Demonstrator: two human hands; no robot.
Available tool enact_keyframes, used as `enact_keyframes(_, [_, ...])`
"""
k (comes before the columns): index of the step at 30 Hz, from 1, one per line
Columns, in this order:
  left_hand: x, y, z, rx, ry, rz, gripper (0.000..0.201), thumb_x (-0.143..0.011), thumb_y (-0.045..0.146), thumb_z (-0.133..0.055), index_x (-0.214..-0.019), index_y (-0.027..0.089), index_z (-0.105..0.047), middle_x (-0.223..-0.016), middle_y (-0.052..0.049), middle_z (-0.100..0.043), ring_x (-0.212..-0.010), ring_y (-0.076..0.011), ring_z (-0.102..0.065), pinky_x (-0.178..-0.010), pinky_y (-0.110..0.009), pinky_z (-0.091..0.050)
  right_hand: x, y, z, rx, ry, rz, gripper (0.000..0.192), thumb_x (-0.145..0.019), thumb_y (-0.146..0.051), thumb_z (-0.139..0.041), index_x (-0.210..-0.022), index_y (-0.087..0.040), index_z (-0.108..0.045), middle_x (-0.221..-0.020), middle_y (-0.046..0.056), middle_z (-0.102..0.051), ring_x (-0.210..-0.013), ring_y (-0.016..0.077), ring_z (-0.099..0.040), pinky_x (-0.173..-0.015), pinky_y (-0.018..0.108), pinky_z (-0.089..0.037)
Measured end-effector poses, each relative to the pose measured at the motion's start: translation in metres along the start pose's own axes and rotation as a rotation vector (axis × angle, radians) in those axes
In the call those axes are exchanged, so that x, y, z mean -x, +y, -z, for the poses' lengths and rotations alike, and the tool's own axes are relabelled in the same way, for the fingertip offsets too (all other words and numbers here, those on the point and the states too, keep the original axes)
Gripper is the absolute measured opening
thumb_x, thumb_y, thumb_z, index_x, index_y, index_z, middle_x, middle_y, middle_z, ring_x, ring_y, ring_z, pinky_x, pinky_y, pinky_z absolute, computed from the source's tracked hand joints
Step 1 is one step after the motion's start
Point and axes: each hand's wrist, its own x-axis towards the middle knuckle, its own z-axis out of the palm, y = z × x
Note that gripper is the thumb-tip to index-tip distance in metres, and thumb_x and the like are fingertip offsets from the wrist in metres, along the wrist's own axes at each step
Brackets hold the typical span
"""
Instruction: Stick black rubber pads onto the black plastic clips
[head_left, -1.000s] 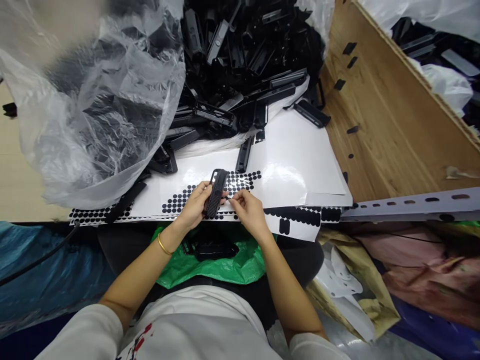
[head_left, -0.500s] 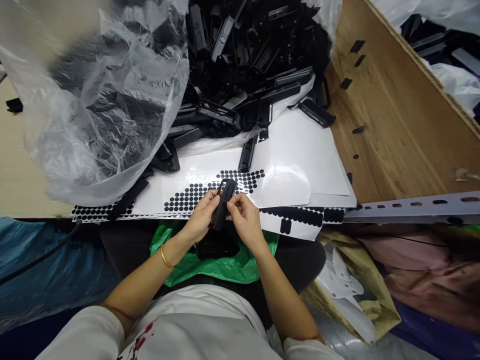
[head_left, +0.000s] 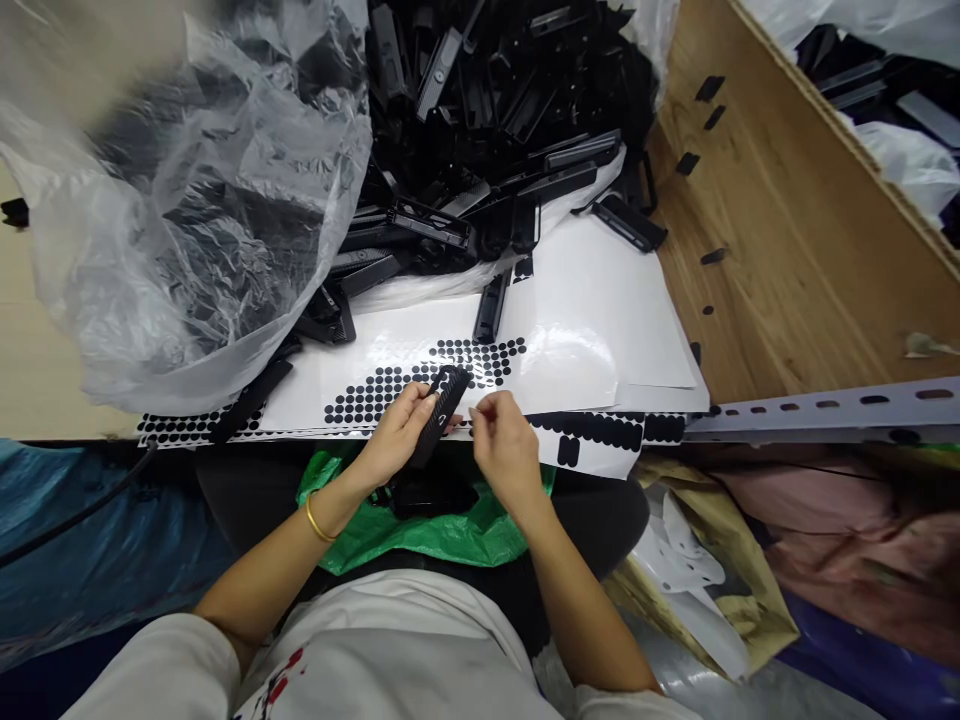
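Black ribbed part (head_left: pixel 442 415) in left grip (head_left: pixel 396 438), right grip (head_left: pixel 507 448) just beside

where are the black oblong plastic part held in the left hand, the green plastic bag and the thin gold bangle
Black oblong plastic part (head_left: pixel 438 428): head view, middle of its upper face
Green plastic bag (head_left: pixel 442 542): head view, front side
Thin gold bangle (head_left: pixel 312 519): head view, its band

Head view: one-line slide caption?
Left hand holding a textured black part near a black-dotted white sheet, right hand close by, heaped black parts beyond.
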Motion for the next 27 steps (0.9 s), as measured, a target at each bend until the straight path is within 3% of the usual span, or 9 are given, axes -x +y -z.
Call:
enact_keyframes(3, [0.002, 0.011, 0.017, -0.249, -0.15, 0.032, 0.026, -0.083, 0.043, -0.054, -0.078, 0.019, -0.049, -0.066, 0.003, -0.051, -0.057, -0.0099, -0.048, -0.057, -0.022, -0.038, 0.011, 0.02, 0.025, -0.084, 0.082, -0.068, 0.01, -0.085, -0.028, -0.048, -0.077, -0.023, -0.044, -0.068, -0.001, -0.053, -0.056, 0.0135, -0.05, -0.056, 0.026, -0.04])
enact_keyframes(6, [-0.002, 0.026, 0.028, -0.544, -0.271, 0.031, 0.025, -0.081, 0.038, -0.054, -0.068, 0.018, -0.049, -0.057, 0.005, -0.041, -0.052, -0.0086, -0.036, -0.05, -0.022, -0.026, 0.025, 0.041, 0.055, -0.001, 0.181, -0.112, 0.01, -0.083, -0.03, -0.051, -0.077, -0.023, -0.048, -0.065, -0.002, -0.053, -0.054, 0.0128, -0.048, -0.056, 0.026, -0.041])
enact_keyframes(9, [-0.01, 0.036, 0.024, -0.609, -0.326, 0.041, 0.025, -0.082, 0.037, -0.052, -0.066, 0.017, -0.048, -0.058, 0.005, -0.04, -0.053, -0.0087, -0.035, -0.05, -0.022, -0.026, 0.035, 0.059, 0.073, 0.135, 0.209, -0.087, 0.013, -0.083, -0.034, -0.052, -0.079, -0.022, -0.053, -0.068, -0.001, -0.055, -0.055, 0.0132, -0.051, -0.058, 0.027, -0.044])
enact_keyframes(12, [-0.015, 0.033, 0.01, -0.448, -0.361, 0.103, 0.027, -0.082, 0.04, -0.053, -0.068, 0.017, -0.047, -0.063, 0.003, -0.051, -0.057, -0.0099, -0.046, -0.055, -0.023, -0.034, 0.038, 0.071, 0.072, 0.232, 0.164, -0.024, 0.018, -0.084, -0.038, -0.052, -0.085, -0.021, -0.057, -0.079, 0.004, -0.059, -0.066, 0.0164, -0.057, -0.061, 0.029, -0.046])
enact_keyframes(15, [-0.017, 0.019, -0.007, -0.136, -0.415, 0.2, 0.03, -0.082, 0.045, -0.055, -0.075, 0.017, -0.049, -0.082, -0.004, -0.066, -0.077, -0.0152, -0.061, -0.07, -0.027, -0.045, 0.036, 0.078, 0.064, 0.298, 0.165, -0.015, 0.019, -0.086, -0.037, -0.049, -0.086, -0.021, -0.057, -0.083, 0.006, -0.059, -0.072, 0.0184, -0.058, -0.062, 0.03, -0.047])
enact_keyframes(18, [-0.017, 0.006, -0.022, 0.079, -0.386, 0.258, 0.034, -0.078, 0.048, -0.062, -0.076, 0.017, -0.048, -0.092, -0.008, -0.068, -0.087, -0.0184, -0.065, -0.08, -0.032, -0.049, 0.035, 0.077, 0.063, 0.3, 0.164, -0.036, 0.017, -0.086, -0.034, -0.047, -0.078, -0.021, -0.055, -0.077, 0.005, -0.058, -0.07, 0.0183, -0.055, -0.062, 0.031, -0.044])
enact_keyframes(23, [-0.014, 0.002, -0.033, 0.27, -0.308, 0.302, 0.031, -0.077, 0.042, -0.067, -0.081, 0.016, -0.05, -0.098, -0.009, -0.069, -0.09, -0.0197, -0.068, -0.082, -0.033, -0.053, 0.036, 0.051, 0.073, -0.065, -0.033, -0.121, 0.017, -0.081, -0.033, -0.054, -0.07, -0.021, -0.053, -0.066, 0.0, -0.052, -0.056, 0.0126, -0.046, -0.056, 0.026, -0.04])
enact_keyframes(27, [-0.009, 0.005, -0.031, 0.317, -0.296, 0.313, 0.029, -0.079, 0.036, -0.066, -0.097, 0.017, -0.054, -0.1, -0.007, -0.069, -0.088, -0.02, -0.069, -0.077, -0.033, -0.056, 0.026, 0.026, 0.061, -0.436, -0.086, -0.27, 0.017, -0.078, -0.035, -0.055, -0.071, -0.02, -0.051, -0.062, -0.003, -0.048, -0.053, 0.0103, -0.042, -0.05, 0.023, -0.035])
